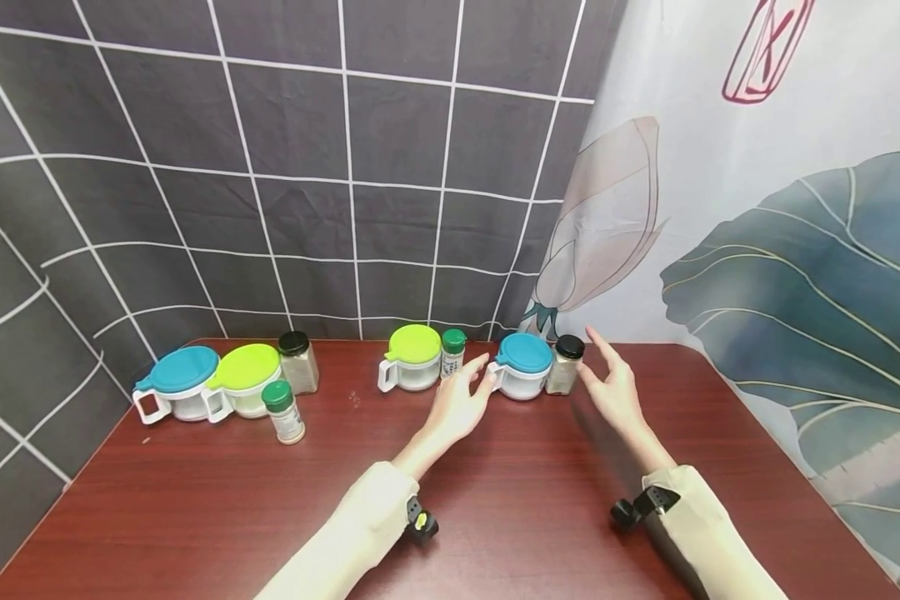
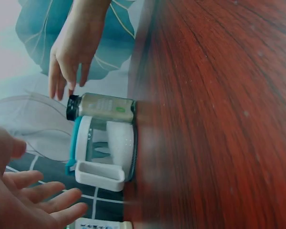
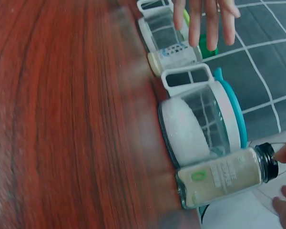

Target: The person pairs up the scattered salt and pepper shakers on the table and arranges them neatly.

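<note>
A blue-lidded seasoning jar (image 1: 523, 367) with a white handle stands at the back, partly filled with white grains (image 3: 183, 133). Against its right side is a black-capped spice bottle (image 1: 564, 367) of pale powder. My left hand (image 1: 457, 407) is just left of the jar's handle, fingers extended and holding nothing; in the left wrist view its palm (image 2: 12, 195) shows. On the other side, my right hand (image 1: 617, 398) has its fingers spread beside the bottle's black cap (image 3: 267, 162); whether a fingertip touches it I cannot tell. Behind my left hand, a green-capped shaker (image 1: 452, 352) is partly hidden.
A green-lidded jar (image 1: 414, 358) stands left of the shaker. At the far left are another blue-lidded jar (image 1: 183, 383), a green-lidded jar (image 1: 246, 379), a black-capped bottle (image 1: 300, 364) and a green-capped shaker (image 1: 285, 414). A tiled-pattern cloth (image 1: 397, 225) hangs behind the wooden table (image 1: 525, 500).
</note>
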A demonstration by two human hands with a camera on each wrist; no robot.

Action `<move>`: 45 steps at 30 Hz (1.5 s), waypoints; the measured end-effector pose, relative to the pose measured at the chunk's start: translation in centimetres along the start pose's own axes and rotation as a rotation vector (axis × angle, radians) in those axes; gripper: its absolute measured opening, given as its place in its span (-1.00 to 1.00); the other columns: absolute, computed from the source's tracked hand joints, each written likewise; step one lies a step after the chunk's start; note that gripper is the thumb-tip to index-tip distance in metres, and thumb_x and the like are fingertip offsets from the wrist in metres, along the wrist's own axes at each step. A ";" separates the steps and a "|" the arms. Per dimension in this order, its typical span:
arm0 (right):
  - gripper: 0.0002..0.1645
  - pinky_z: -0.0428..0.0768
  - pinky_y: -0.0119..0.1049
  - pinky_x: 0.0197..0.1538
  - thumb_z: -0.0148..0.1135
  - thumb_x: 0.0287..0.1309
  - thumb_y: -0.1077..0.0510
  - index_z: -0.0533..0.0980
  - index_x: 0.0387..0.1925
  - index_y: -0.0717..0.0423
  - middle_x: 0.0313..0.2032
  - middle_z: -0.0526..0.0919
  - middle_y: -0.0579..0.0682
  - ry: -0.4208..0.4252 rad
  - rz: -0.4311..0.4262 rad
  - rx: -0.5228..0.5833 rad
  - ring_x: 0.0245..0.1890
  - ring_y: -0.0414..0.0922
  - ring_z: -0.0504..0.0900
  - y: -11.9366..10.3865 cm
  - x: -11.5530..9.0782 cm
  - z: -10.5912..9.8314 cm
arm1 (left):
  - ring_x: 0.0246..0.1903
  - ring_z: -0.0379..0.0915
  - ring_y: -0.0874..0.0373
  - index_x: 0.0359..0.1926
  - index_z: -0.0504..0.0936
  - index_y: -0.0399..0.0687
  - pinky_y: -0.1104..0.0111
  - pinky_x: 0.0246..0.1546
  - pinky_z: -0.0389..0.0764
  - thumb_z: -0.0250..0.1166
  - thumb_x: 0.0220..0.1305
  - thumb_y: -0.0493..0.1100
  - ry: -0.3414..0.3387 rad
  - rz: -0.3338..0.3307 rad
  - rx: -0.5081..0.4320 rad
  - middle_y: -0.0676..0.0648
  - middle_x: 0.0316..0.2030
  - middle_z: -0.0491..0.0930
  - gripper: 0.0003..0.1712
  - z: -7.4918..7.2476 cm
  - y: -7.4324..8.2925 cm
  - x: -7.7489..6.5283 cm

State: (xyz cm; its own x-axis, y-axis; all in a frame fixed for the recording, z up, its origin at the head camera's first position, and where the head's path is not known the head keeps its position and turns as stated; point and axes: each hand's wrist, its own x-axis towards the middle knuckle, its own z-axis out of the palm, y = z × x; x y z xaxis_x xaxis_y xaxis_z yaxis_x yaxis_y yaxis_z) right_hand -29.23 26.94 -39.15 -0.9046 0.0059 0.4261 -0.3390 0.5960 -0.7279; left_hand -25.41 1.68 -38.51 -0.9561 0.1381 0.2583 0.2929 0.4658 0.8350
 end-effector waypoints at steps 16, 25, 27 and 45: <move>-0.34 0.20 -0.66 0.26 0.16 0.03 0.56 0.42 0.23 0.26 0.19 0.52 0.25 0.209 -0.222 0.148 0.21 -0.51 0.35 -4.2 -1.7 1.3 | 0.06 0.58 -0.07 0.24 0.47 -0.13 0.04 0.13 0.49 0.12 0.37 -0.07 -0.012 0.020 -0.031 -0.14 0.20 0.53 -0.52 -4.0 0.2 -2.6; -0.40 0.35 -0.70 -0.02 0.14 -0.01 0.62 0.42 0.16 0.45 0.10 0.53 0.39 0.171 -0.319 0.214 0.15 -0.46 0.41 -7.6 -2.9 2.1 | 0.03 0.61 -0.04 0.22 0.49 -0.14 0.10 0.07 0.56 0.16 0.36 -0.11 0.031 -0.005 -0.026 -0.17 0.17 0.55 -0.55 -6.4 -0.7 -3.9; -0.40 0.35 -0.70 -0.02 0.14 -0.01 0.62 0.41 0.15 0.46 0.09 0.53 0.40 0.157 -0.328 0.238 0.16 -0.41 0.42 -7.7 -3.0 2.4 | 0.04 0.60 -0.06 0.22 0.49 -0.14 0.10 0.07 0.55 0.17 0.35 -0.12 0.035 -0.017 -0.020 -0.17 0.17 0.55 -0.55 -6.9 -1.0 -4.3; -0.32 0.30 -0.59 0.27 0.28 -0.02 0.53 0.39 0.21 0.36 0.16 0.52 0.32 0.016 -0.312 0.293 0.24 -0.19 0.44 -10.8 -3.5 5.6 | 0.09 0.56 -0.08 0.23 0.47 -0.17 0.10 0.10 0.53 0.16 0.37 -0.17 0.132 -0.086 -0.002 -0.21 0.17 0.54 -0.56 -12.2 -2.9 -6.9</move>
State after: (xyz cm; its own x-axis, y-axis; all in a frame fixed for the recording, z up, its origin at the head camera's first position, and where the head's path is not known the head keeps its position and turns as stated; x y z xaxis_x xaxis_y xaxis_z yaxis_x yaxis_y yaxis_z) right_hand -23.82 15.95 -35.82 -0.7435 -0.1244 0.6570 -0.6572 0.3177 -0.6835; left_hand -19.63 -11.29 -36.79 -0.9687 -0.0187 0.2475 0.2101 0.4692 0.8577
